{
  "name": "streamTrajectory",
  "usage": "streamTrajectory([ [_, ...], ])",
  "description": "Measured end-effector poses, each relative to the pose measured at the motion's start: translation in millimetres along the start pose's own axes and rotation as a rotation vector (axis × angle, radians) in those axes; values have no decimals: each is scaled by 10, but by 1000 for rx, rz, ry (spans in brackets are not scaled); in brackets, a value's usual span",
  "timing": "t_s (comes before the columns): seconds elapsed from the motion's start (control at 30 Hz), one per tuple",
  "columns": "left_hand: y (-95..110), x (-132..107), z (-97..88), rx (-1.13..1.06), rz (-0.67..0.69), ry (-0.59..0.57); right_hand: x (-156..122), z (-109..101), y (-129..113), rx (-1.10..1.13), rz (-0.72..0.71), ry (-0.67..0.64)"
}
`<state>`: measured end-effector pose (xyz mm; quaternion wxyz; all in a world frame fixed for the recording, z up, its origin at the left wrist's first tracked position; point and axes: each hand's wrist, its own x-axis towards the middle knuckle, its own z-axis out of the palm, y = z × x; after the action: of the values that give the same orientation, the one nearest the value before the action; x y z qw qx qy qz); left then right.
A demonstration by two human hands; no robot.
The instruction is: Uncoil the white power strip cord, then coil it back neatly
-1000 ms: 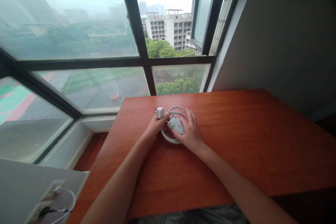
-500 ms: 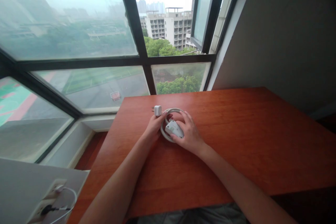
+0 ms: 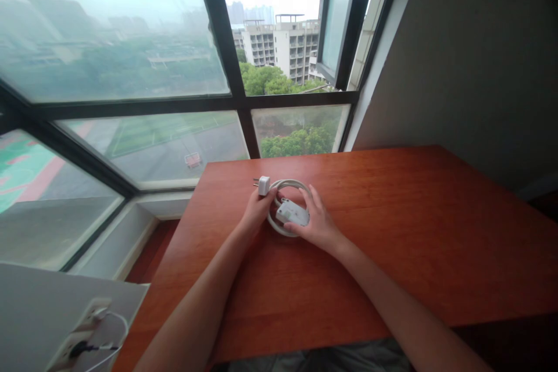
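Note:
A white extension cord is coiled into a loop (image 3: 279,231) at the middle of the table. Its plug (image 3: 264,185) stands up at the left, prongs pointing left. My left hand (image 3: 256,209) is closed on the cord's coil just below the plug, thumb on top. Inside the loop lies the white block (image 3: 293,213) at the cord's other end, seen from above. My right hand (image 3: 320,224) curves around the block and the right side of the coil, thumb at the near edge and fingers on the far side. Its fingertips are partly hidden.
The reddish-brown wooden table (image 3: 401,232) spreads under both hands. Beyond it stands a dark-framed window (image 3: 300,99) with one pane swung outward. At lower left, a wall socket (image 3: 70,349) has a black plug and a white cable in it.
The fingers of my right hand have shifted slightly around the block, and more of the block shows. My left hand and the plug are nearly where they were.

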<state>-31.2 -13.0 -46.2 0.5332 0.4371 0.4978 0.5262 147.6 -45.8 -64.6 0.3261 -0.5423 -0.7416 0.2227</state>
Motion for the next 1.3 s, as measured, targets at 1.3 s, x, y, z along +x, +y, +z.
streamTrajectory([
  [1.3,288,15,-290,-180,-402,-99,13,-44,-2,94,-219,124],
])
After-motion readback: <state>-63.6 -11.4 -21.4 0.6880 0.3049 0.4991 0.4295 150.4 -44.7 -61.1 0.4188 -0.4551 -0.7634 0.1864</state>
